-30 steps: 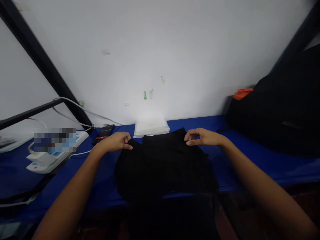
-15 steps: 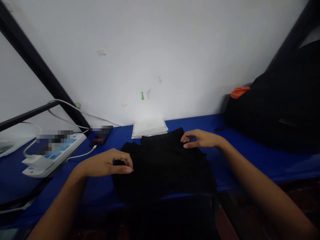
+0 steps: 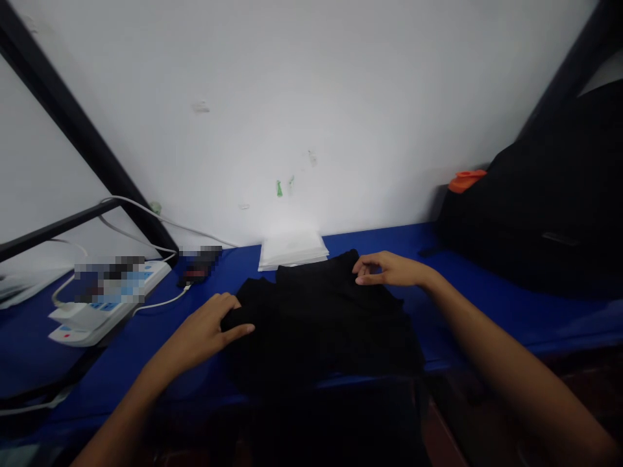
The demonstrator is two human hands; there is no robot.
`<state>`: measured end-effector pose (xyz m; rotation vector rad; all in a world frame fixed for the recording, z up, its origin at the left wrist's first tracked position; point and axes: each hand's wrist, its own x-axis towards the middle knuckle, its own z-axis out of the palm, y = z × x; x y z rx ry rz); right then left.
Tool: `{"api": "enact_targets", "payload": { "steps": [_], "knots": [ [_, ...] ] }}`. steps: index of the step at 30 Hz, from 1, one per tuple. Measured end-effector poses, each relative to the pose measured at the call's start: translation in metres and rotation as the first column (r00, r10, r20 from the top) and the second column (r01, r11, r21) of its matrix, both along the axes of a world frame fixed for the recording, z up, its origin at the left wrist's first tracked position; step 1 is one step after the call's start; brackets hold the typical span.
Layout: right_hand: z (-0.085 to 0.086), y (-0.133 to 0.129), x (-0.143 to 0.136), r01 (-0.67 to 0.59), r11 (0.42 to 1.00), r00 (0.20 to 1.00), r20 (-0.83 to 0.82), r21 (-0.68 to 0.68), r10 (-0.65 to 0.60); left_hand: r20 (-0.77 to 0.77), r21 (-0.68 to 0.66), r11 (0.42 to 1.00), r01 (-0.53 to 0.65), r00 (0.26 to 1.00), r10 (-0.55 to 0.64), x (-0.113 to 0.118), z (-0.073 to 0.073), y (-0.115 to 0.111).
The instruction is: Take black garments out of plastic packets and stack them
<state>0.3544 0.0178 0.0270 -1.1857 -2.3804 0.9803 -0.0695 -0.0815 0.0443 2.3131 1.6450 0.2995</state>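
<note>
A black garment point(image 3: 316, 318) lies spread over the front of the blue tabletop, its lower part reaching the front edge. At its left side my left hand point(image 3: 207, 327) is closed on the cloth. The thumb rests on top, while the fingertips are hidden behind a fold. My right hand point(image 3: 387, 269) has curled fingers and thumb closed on the fabric near the upper right corner. The exact kind of garment cannot be made out in the dark cloth.
Behind the garment, flat white packets point(image 3: 292, 250) are stacked against the wall. On the left are a white power strip point(image 3: 114, 305) with cables and a dark phone point(image 3: 199, 266) on a charging lead. A large black bag point(image 3: 535, 214) with an orange item point(image 3: 466, 181) stands right.
My left hand has shifted slightly left and its fingers have gone from above the cloth to round its left edge. The right hand stays almost in place at the upper right.
</note>
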Motion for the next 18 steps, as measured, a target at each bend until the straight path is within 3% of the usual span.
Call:
{"api": "enact_targets", "payload": {
  "steps": [3, 5, 7, 9, 11, 13, 15, 17, 18],
  "knots": [
    [0.002, -0.001, 0.000, 0.026, 0.999, 1.000, -0.016, 0.028, -0.025, 0.039, -0.106, 0.994, -0.035, 0.998, 0.039, -0.010, 0.008, 0.006],
    [0.004, -0.001, 0.000, 0.034, 0.998, 0.999, -0.016, 0.045, -0.033, 0.118, -0.092, 0.991, -0.096, 0.987, 0.107, -0.020, 0.010, 0.017],
    [0.005, -0.001, 0.000, 0.029, 0.998, 0.999, -0.016, 0.052, -0.028, 0.246, 0.011, 0.967, -0.256, 0.938, 0.246, -0.026, 0.011, 0.030],
    [0.005, -0.001, 0.000, 0.024, 0.998, 0.999, -0.023, 0.051, -0.023, 0.386, 0.136, 0.898, -0.419, 0.857, 0.341, -0.022, 0.011, 0.040],
    [0.004, -0.002, -0.001, 0.027, 0.999, 0.999, -0.029, 0.044, -0.026, 0.500, 0.258, 0.843, -0.471, 0.812, 0.301, -0.007, 0.011, 0.044],
    [0.003, -0.002, -0.001, 0.028, 0.999, 0.999, -0.029, 0.036, -0.027, 0.540, 0.371, 0.839, -0.398, 0.828, 0.154, 0.016, 0.010, 0.044],
    [0.002, -0.001, -0.002, 0.024, 0.999, 1.000, -0.019, 0.026, -0.024, 0.460, 0.443, 0.863, -0.245, 0.888, 0.016, 0.041, 0.008, 0.039],
    [0.000, -0.001, -0.002, 0.018, 1.000, 1.000, -0.012, 0.021, -0.018, 0.271, 0.333, 0.940, 0.069, 0.948, -0.165, 0.059, 0.005, 0.032],
    [0.000, -0.001, -0.002, 0.014, 1.000, 1.000, -0.011, 0.020, -0.014, 0.193, 0.239, 0.952, 0.194, 0.951, -0.242, 0.064, 0.004, 0.029]
  ]
}}
